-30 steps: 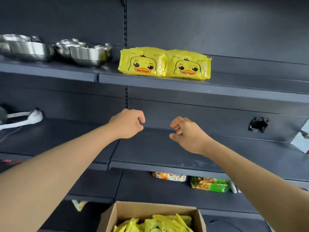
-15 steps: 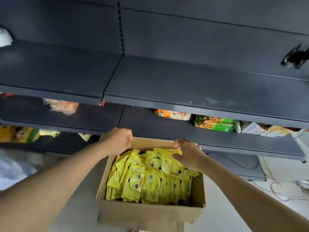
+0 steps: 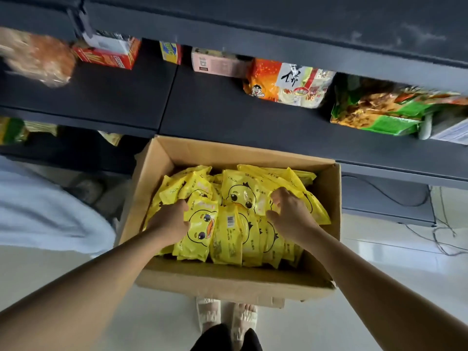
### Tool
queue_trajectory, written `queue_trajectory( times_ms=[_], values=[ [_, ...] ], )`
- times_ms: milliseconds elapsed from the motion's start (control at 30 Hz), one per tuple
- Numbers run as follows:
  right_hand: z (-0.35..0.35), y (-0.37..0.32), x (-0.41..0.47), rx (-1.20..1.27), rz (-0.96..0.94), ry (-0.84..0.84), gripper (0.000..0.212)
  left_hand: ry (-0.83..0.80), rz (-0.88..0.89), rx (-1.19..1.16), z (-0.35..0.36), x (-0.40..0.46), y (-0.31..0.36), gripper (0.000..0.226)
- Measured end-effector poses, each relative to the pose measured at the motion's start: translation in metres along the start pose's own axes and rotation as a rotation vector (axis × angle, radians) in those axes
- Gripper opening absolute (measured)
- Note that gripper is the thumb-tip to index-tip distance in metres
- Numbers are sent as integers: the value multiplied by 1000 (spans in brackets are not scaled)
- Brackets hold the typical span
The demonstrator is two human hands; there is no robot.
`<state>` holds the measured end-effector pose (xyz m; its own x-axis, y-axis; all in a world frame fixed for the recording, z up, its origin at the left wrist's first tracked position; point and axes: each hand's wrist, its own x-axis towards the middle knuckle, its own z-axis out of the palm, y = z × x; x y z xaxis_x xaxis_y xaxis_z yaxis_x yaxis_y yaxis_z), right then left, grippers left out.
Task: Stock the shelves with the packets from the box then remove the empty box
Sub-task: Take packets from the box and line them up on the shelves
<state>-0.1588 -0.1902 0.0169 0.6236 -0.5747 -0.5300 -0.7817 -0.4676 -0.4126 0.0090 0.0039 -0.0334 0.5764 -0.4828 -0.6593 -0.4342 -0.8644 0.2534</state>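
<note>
- Head view: your left hand [image 3: 170, 222] curls its fingers onto a yellow packet [image 3: 200, 230] in the box [image 3: 228, 282].
- Your right hand [image 3: 288, 214] grips another packet there, fingers bent round it.
- The box sits on the floor below the shelf [image 3: 222, 115], full of packets.

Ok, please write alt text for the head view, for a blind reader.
Two hands, the left hand and right hand, reach into a cardboard box full of yellow duck packets. Dark shelves behind hold other snacks.
</note>
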Motion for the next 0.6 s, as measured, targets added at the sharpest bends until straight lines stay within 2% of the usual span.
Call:
queue_trajectory(
  times_ms=[133,300,433,533,600],
  values=[
    [16,-2,41,4,-32,93,46,14,-15,-24,27,23,-5,46],
    [44,0,76,-85,-13,87,47,153,-81,-65,45,38,-6,47],
    [58,-1,86,-205,23,123,44,117,-178,-198,56,38,-6,60],
    [65,-2,90,-257,-4,174,43,144,-192,-163,58,37,-10,31],
    [71,-4,91,-216,-17,161,44,188,-147,-187,59,37,-12,22]
  ],
)
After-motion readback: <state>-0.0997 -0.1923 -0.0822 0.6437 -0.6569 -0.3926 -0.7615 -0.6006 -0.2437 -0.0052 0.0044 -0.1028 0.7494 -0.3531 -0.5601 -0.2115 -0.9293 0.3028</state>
